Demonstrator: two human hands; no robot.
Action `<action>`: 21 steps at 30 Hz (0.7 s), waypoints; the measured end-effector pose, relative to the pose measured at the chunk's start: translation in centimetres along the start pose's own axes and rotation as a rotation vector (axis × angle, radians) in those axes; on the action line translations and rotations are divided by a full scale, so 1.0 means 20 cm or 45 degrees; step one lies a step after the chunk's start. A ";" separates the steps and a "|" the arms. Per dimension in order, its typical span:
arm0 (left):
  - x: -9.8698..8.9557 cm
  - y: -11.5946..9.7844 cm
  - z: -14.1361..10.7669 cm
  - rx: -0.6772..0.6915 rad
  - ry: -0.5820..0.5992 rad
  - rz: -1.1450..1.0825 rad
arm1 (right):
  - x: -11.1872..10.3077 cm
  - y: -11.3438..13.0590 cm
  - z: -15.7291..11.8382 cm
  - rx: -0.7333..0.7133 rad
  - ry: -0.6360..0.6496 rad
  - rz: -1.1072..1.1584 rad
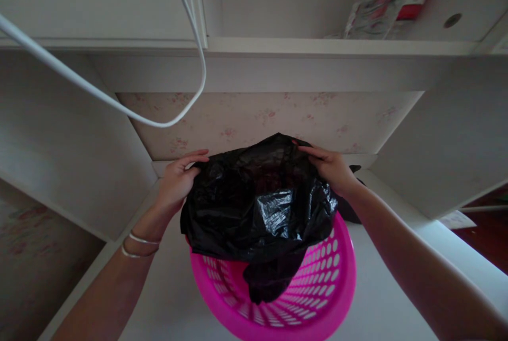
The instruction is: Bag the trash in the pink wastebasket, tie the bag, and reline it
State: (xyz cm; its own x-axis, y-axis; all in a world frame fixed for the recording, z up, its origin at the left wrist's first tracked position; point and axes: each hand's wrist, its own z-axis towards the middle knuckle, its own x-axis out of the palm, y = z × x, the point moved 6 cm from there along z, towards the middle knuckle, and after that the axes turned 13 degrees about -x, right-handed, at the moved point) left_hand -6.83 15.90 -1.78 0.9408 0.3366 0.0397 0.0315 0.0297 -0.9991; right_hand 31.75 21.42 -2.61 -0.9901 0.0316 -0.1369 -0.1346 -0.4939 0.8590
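Note:
A black plastic garbage bag [238,214] spreads over the far part of a pink slotted basket [349,277], its mouth pulled wide. Its lower end hangs down inside the basket. My left hand [180,180] pinches the bag's edge at the left, thumb and fingers closed on the plastic. At the upper right, my right hand [327,166] grips the opposite side of the bag's rim. Plastic hides some of the fingertips and the basket's far rim.
A white cable [159,123] hangs in a loop at the upper left. Packets [373,16] lie on the shelf [337,46] above. White side panels [448,135] flank the basket, with floral wallpaper [257,119] behind. Something black [349,209] sits behind my right wrist.

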 end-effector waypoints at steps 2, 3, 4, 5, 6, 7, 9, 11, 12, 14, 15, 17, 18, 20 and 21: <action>-0.03 -0.03 -0.01 0.098 -0.037 -0.027 | -0.02 0.04 0.02 -0.134 -0.014 -0.065; -0.04 -0.05 -0.02 0.110 -0.051 -0.081 | -0.03 0.05 0.03 -0.186 -0.040 -0.100; -0.06 -0.05 -0.03 0.091 -0.058 -0.162 | -0.06 0.07 0.04 -0.222 -0.079 -0.134; -0.07 -0.06 -0.04 0.043 -0.058 -0.259 | -0.08 0.07 0.04 -0.226 -0.122 -0.160; -0.08 -0.06 -0.06 -0.023 -0.050 -0.357 | -0.10 0.08 0.03 -0.202 -0.159 -0.172; -0.08 -0.07 -0.08 -0.094 -0.036 -0.437 | -0.13 0.10 0.01 -0.170 -0.182 -0.179; -0.07 -0.09 -0.13 -0.189 -0.004 -0.517 | -0.16 0.17 -0.06 -0.143 -0.171 -0.167; -0.06 -0.13 -0.17 -0.223 0.007 -0.551 | -0.16 0.30 -0.17 -0.203 -0.010 -0.104; -0.05 -0.14 -0.19 -0.232 0.012 -0.567 | -0.12 0.38 -0.24 -0.247 0.182 -0.045; -0.03 -0.17 -0.21 -0.231 0.032 -0.620 | 0.01 0.51 -0.41 -0.289 0.710 -0.028; -0.01 -0.19 -0.22 -0.223 0.060 -0.654 | 0.06 0.56 -0.49 -0.359 0.876 -0.118; 0.02 -0.22 -0.23 -0.184 0.152 -0.725 | 0.12 0.62 -0.56 -0.479 0.883 -0.367; 0.04 -0.24 -0.24 -0.149 0.202 -0.760 | 0.13 0.63 -0.57 -0.524 0.818 -0.448; 0.08 -0.28 -0.27 -0.033 0.270 -0.810 | 0.13 0.61 -0.55 -0.523 0.636 -0.485; 0.09 -0.30 -0.30 0.052 0.275 -0.825 | 0.11 0.58 -0.52 -0.478 0.530 -0.452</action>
State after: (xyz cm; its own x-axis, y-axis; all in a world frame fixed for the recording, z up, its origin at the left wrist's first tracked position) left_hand -3.28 10.65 4.12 0.7825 0.0439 0.6211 0.6025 0.1985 -0.7731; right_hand 28.40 6.68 1.92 -0.7795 -0.0531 -0.6241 -0.3521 -0.7869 0.5067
